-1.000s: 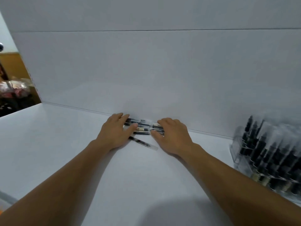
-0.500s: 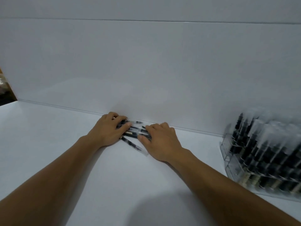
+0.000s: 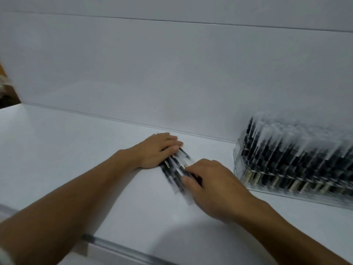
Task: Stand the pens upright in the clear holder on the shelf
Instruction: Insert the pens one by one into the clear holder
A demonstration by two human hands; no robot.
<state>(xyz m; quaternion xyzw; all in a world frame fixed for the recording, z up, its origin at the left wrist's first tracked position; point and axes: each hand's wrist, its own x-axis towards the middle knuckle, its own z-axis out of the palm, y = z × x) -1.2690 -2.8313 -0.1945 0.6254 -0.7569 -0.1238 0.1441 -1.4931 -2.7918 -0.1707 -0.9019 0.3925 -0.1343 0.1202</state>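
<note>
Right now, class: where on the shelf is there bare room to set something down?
Free: the shelf left of the left hand, and the gap between the right hand and the clear holder. Crowded: the pens between the hands.

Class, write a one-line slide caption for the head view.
Left hand and right hand rest on loose pens lying on the white shelf, beside the clear holder.

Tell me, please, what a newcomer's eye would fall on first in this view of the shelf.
A bunch of black pens lies flat in the middle of the white shelf, the left hand resting on its far end, the right hand at its near end, grip blurred. To the right stands the clear holder, already crowded with dark pens standing in rows.
</note>
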